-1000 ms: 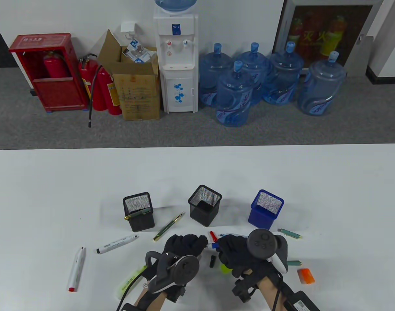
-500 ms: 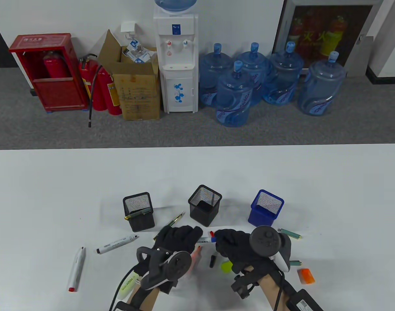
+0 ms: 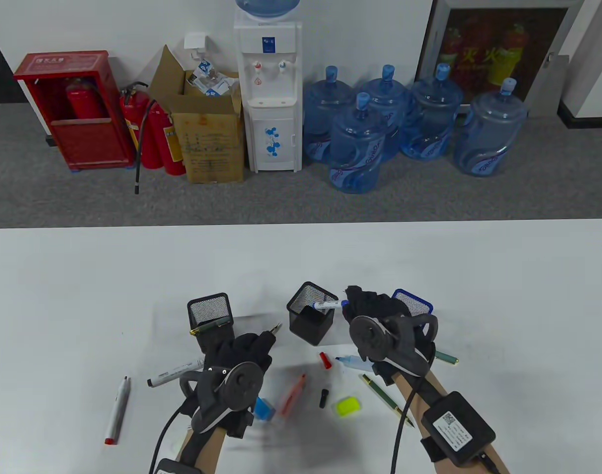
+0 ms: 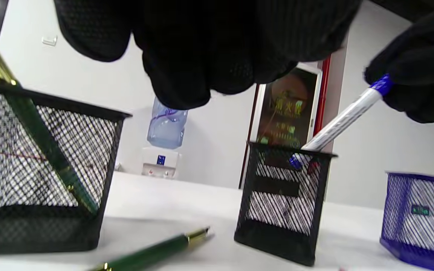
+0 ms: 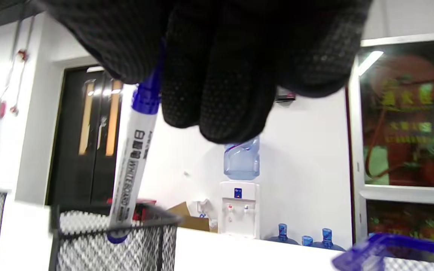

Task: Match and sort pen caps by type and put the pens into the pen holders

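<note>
My right hand (image 3: 356,305) pinches a white whiteboard marker with blue ends (image 3: 326,305) by its top. The marker leans with its lower end just inside the middle black mesh holder (image 3: 306,330), as the right wrist view also shows (image 5: 132,162). My left hand (image 3: 251,346) hovers over a green fountain pen (image 3: 273,330) that lies on the table (image 4: 153,253). Its fingers (image 4: 187,75) hang above the pen and hold nothing. The left black holder (image 3: 213,340) has a green pen (image 3: 209,326) leaning in it. The blue holder (image 3: 413,299) is partly hidden behind my right hand.
Loose on the table lie a black-capped white marker (image 3: 175,373), a red-tipped white pen (image 3: 117,410), a red cap (image 3: 324,360), an orange highlighter (image 3: 292,395), a black cap (image 3: 323,397), a yellow cap (image 3: 348,406), a blue cap (image 3: 264,409), a blue-tipped marker (image 3: 353,363) and a green pen (image 3: 387,399).
My right hand has lifted the blue marker off the table and carried it back to the middle holder. My left hand has let go and drifted left over the green pen.
</note>
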`<state>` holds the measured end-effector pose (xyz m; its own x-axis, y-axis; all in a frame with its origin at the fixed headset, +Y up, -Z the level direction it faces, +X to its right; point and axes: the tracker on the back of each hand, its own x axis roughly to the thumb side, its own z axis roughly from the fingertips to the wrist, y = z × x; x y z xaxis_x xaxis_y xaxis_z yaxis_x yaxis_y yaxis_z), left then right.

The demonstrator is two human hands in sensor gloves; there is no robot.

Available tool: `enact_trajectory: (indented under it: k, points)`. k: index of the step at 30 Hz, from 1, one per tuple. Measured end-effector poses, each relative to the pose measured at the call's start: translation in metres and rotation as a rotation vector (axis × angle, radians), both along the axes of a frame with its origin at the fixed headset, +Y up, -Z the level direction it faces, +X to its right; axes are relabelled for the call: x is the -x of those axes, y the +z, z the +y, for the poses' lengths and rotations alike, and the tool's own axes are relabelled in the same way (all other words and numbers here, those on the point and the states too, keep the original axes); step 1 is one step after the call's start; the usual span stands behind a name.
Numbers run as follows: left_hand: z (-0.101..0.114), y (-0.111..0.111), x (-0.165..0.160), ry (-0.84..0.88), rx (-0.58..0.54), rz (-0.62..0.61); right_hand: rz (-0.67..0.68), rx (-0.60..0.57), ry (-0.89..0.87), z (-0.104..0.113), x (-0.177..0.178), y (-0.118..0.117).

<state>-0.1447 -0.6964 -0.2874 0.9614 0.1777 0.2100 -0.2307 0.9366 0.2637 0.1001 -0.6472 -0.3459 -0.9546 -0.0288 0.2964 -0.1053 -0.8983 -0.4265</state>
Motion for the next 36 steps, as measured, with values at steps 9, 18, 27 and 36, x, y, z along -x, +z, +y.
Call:
enact_trajectory:
  k: [9,18,27,36]
  points:
    - [-0.013,-0.001,-0.014,-0.074,0.045,-0.012,0.019,0.059,0.088,-0.026,0.025,-0.008]
    - [-0.013,-0.002,-0.012,-0.085,0.063,0.009,0.013,-0.026,0.096,-0.017,-0.035,0.033]
    - [-0.028,-0.004,-0.025,-0.188,0.168,0.024,-0.045,0.036,0.068,-0.066,-0.096,0.064]
    - [-0.034,0.005,-0.077,-0.467,0.283,0.02,-0.036,0.04,0.061,-0.076,-0.097,0.075]
